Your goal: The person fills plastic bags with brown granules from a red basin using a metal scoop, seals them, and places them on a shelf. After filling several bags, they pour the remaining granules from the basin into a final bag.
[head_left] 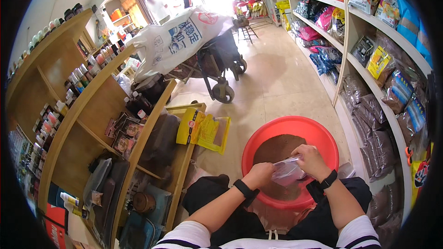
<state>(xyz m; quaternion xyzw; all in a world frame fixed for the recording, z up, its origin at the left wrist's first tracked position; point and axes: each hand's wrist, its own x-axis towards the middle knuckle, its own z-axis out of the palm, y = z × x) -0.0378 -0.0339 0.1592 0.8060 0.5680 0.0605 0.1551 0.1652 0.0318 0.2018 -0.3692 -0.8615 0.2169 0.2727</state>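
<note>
Between my two hands a clear plastic bag (286, 172) is stretched over a red basin (330, 142). My left hand (259, 175) is closed on the bag's left side, and my right hand (312, 160) pinches its upper right edge. The bag looks flat; whether anything is inside cannot be made out. Brown, fine-grained material (277, 146) covers the bottom of the basin, which stands on the floor between my knees. Dark bands circle both my wrists.
Shelves (342, 60) with packaged bags rise close on the right. On the left stands a wooden shelf unit (80, 122) with bottles; a yellow pouch (190, 125) lies on its low end. Beyond the basin, a wheeled cart (217, 60) carries a large white bag (180, 41).
</note>
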